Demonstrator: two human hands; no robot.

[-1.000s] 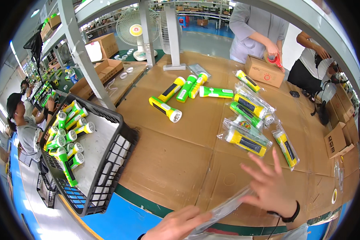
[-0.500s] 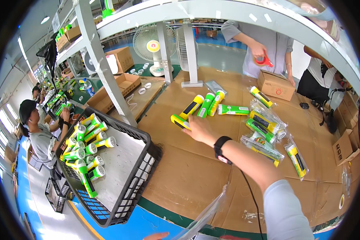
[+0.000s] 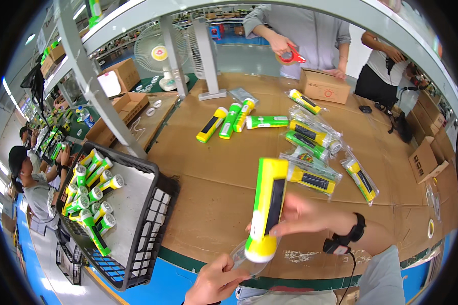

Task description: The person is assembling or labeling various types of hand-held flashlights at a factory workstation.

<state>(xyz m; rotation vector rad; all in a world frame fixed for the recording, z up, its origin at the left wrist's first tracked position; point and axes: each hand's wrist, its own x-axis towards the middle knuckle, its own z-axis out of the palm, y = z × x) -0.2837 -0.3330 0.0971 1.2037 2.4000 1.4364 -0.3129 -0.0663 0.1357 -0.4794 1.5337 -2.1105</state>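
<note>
A yellow and green flashlight [image 3: 264, 208] with a black panel on its side stands tilted in my right hand [image 3: 310, 216], fingers closed round its middle. Its lower, wider end meets a clear plastic bag [image 3: 239, 254], pinched at the edge by my left hand [image 3: 216, 279]. How far the end is inside the bag is hard to see. Beyond lie loose flashlights: a yellow one [image 3: 211, 125], a green one [image 3: 230, 121], another yellow one [image 3: 244, 115] and a green one on its side [image 3: 266, 122]. To their right are several bagged flashlights [image 3: 310, 180].
A black basket [image 3: 160, 218] with several flashlights stands at left. Across the cardboard-covered table [image 3: 213, 203], a person holds a red tape dispenser [image 3: 291, 55] beside a carton [image 3: 324, 85]. A metal post [image 3: 94, 76] rises behind the basket; a tape roll [image 3: 431, 229] lies at right.
My right hand has drawn one flashlight from the loose group toward me and raised it upright. My left hand has come up into view with the bag at the flashlight's lower end.
</note>
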